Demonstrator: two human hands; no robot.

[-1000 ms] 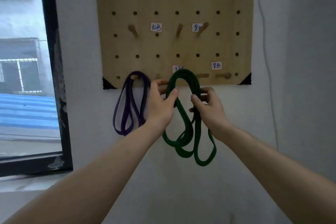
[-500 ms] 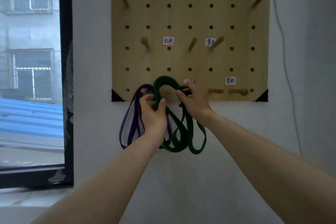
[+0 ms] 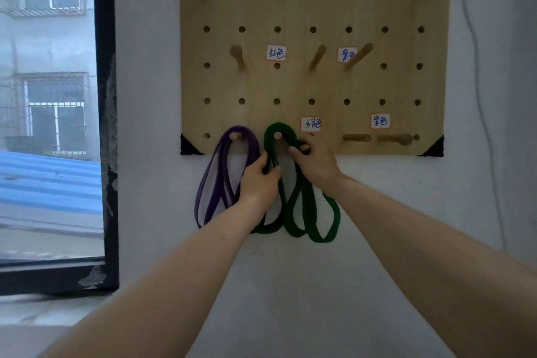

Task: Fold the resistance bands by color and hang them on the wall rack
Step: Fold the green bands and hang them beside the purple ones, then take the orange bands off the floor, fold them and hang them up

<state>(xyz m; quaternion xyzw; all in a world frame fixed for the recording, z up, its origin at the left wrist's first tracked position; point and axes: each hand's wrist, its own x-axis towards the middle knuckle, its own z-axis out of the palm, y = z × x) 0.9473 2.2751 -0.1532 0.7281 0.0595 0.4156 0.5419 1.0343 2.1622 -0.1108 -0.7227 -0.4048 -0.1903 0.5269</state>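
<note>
1. Two bands hang from the bottom row of the wall rack (image 3: 296, 10). The purple band (image 3: 239, 128) sits over the leftmost peg. The green band (image 3: 279, 125) sits over the peg (image 3: 277, 135) just beside it, and its folded loops dangle below the board's edge against the wall.
2. The left grip (image 3: 260, 180) is clenched round the green band's left-hand strands a little below the peg. The right grip (image 3: 315, 164) pinches the right-hand strands close beside the peg. Neither has let go.
3. The step in hand looks like seating the green band. The label (image 3: 311, 124) just right of the peg seems to read green, so the spot is probably the right one.
4. To do it well, check that every strand of the fold rides over the peg. Push the strands back towards the board so none perches near the tip.
5. Ease off one side at a time. I would loosen the right grip first, while the left steadies the bundle, and watch for any strand that slides forward.
6. The green loops hang at unequal depths. The left wrist covers the place where the green band nears the purple band, so I cannot tell whether they cross. A light sideways tug should part them.
7. Rubber tends to spring back, so let the tension out slowly and do not simply drop it.
</note>
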